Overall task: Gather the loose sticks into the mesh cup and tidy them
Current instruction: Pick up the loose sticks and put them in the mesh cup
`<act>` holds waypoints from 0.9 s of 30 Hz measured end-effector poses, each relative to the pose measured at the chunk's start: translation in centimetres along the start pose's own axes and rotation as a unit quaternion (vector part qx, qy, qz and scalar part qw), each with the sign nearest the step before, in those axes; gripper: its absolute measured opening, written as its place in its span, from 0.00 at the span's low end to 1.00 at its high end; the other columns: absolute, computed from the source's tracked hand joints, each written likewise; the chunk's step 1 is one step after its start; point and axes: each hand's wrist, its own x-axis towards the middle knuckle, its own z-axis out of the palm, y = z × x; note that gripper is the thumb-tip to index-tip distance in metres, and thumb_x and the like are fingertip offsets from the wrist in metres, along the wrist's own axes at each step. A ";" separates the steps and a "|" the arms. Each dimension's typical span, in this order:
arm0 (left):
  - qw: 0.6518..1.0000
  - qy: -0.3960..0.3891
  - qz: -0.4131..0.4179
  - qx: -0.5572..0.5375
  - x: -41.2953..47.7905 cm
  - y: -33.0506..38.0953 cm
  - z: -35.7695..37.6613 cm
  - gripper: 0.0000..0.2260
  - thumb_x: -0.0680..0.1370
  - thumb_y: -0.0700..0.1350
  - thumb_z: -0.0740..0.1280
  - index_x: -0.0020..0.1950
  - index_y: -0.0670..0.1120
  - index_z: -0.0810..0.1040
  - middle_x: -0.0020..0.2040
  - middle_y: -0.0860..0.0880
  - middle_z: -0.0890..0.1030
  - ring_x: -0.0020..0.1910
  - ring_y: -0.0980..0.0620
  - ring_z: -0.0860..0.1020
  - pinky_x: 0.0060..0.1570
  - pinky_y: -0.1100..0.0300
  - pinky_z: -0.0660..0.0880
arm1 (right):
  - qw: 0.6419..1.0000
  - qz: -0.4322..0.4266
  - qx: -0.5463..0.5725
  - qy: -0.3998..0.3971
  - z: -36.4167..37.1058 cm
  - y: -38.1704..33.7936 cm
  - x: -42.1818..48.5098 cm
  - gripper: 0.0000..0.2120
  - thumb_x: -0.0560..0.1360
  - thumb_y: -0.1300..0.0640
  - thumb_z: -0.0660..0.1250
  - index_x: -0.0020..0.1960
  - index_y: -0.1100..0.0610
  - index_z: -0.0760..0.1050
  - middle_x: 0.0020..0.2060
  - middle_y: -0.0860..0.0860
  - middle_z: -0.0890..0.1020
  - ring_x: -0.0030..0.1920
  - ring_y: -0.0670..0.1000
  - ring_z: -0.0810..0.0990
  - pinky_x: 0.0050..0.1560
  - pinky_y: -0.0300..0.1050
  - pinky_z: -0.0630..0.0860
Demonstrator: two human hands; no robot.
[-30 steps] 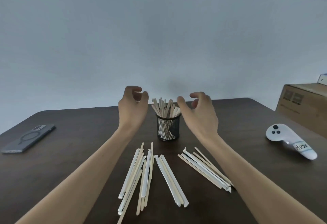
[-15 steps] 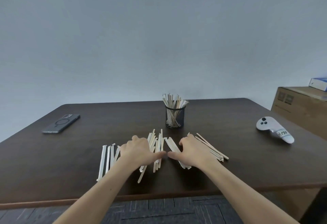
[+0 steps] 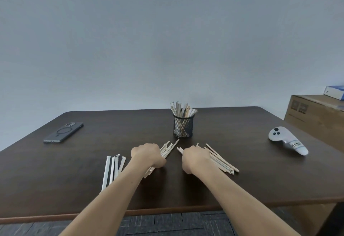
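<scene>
A dark brown wooden table [image 3: 93, 189] with rounded far corners fills the lower half of the view, its near edge showing a lighter reddish strip above a grey carpeted floor [image 3: 176, 224]. Behind it rises a plain pale grey wall [image 3: 167, 40].

Near the far middle of the table stands the black mesh cup [image 3: 183, 126], upright, with a fan of pale sticks poking out of its top. Just in front of it, both hands rest low on the table. The left hand [image 3: 147, 154] is clenched around a bundle of sticks [image 3: 167, 149] whose far ends point toward the cup. The right hand [image 3: 195, 158] is curled over another bundle, closed on it, with a spread of loose sticks [image 3: 221, 159] lying just to its right and partly under it. A separate row of white wrapped sticks [image 3: 112, 170] lies on the table to the left of the left forearm, untouched.

At the far left of the table lies a dark phone [image 3: 64, 132], face down. On the right side lies a white controller [image 3: 286, 139] with a handwritten label. Beyond the table's right edge stands a cardboard box [image 3: 316, 118] with a blue and white book [image 3: 335, 92] on top.
</scene>
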 end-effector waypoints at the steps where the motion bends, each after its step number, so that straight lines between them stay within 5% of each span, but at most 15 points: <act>1: 1.000 0.003 0.004 0.008 0.0 0.1 0.2 0.10 0.77 0.51 0.64 0.52 0.47 0.77 0.55 0.48 0.82 0.56 0.46 0.80 0.49 0.57 0.68 | 1.000 0.006 0.008 -0.004 0.3 0.1 0.1 0.19 0.79 0.60 0.61 0.70 0.59 0.72 0.67 0.54 0.77 0.65 0.57 0.77 0.58 0.49 0.76; 3: 1.000 -0.006 0.006 -0.004 0.1 -0.1 0.5 0.11 0.77 0.54 0.63 0.52 0.48 0.78 0.53 0.48 0.81 0.55 0.46 0.80 0.49 0.57 0.68 | 0.999 0.018 0.031 0.000 1.0 0.5 0.1 0.19 0.81 0.57 0.59 0.70 0.60 0.70 0.67 0.54 0.77 0.65 0.57 0.77 0.56 0.47 0.74; 7: 0.992 -0.070 -0.010 -0.105 1.2 -1.5 0.2 0.11 0.74 0.54 0.66 0.43 0.46 0.72 0.38 0.49 0.75 0.34 0.47 0.78 0.44 0.58 0.77 | 0.998 0.028 0.038 0.032 1.8 0.6 0.0 0.18 0.81 0.55 0.59 0.70 0.60 0.67 0.65 0.55 0.77 0.64 0.57 0.77 0.51 0.45 0.71; 11: 0.975 -0.120 -0.011 -0.186 1.9 -2.4 -0.2 0.16 0.76 0.49 0.72 0.55 0.42 0.70 0.44 0.44 0.74 0.39 0.50 0.78 0.31 0.56 0.79 | 0.998 0.027 0.042 0.044 2.3 0.6 0.0 0.17 0.81 0.57 0.57 0.69 0.60 0.67 0.64 0.56 0.77 0.63 0.57 0.77 0.50 0.45 0.71; 16: 0.975 -0.127 0.015 -0.180 2.6 -2.9 -0.3 0.11 0.76 0.47 0.73 0.45 0.40 0.76 0.36 0.45 0.76 0.32 0.50 0.78 0.32 0.55 0.83 | 0.997 0.010 0.022 0.070 2.5 0.6 -0.3 0.17 0.82 0.58 0.56 0.69 0.61 0.66 0.65 0.58 0.76 0.63 0.58 0.77 0.54 0.46 0.73; 20: 0.979 -0.109 0.011 -0.175 2.5 -2.6 -0.4 0.12 0.75 0.46 0.74 0.49 0.38 0.79 0.39 0.42 0.81 0.33 0.46 0.82 0.36 0.53 0.85 | 0.997 0.011 0.017 0.068 2.7 0.5 -0.1 0.18 0.82 0.57 0.57 0.69 0.61 0.65 0.64 0.58 0.76 0.62 0.58 0.77 0.49 0.46 0.72; 27: 0.965 -0.126 0.007 -0.230 2.4 -2.3 -0.7 0.07 0.76 0.40 0.73 0.46 0.37 0.79 0.40 0.44 0.80 0.27 0.50 0.81 0.25 0.58 0.81 | 0.991 -0.012 0.087 0.103 3.0 1.4 0.0 0.14 0.81 0.53 0.56 0.62 0.60 0.70 0.59 0.56 0.80 0.58 0.58 0.80 0.46 0.47 0.68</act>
